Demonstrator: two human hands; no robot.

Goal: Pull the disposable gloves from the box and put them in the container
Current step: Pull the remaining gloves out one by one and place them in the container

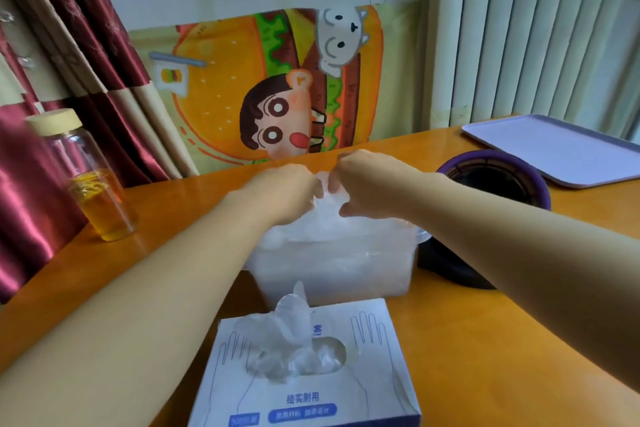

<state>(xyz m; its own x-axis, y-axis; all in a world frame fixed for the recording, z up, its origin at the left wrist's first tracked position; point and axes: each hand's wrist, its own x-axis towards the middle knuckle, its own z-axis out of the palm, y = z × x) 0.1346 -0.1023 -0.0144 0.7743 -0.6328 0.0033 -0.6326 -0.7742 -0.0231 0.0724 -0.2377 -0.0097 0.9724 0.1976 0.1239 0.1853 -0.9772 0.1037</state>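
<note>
A white and blue glove box (311,388) lies at the near edge of the orange table, with crumpled clear gloves (294,329) sticking up from its oval slot. Just behind it stands a translucent plastic container (332,270) holding clear gloves. Above the container's far side, my left hand (280,191) and my right hand (370,184) both pinch one clear glove (327,198), which hangs between them down into the container. Both sets of fingers are curled round the film.
A glass bottle (93,184) of amber liquid with a pale lid stands at the left. A black and purple round device (495,204) sits right of the container, a lilac tray (561,149) behind it. A cartoon poster (277,87) leans on the wall.
</note>
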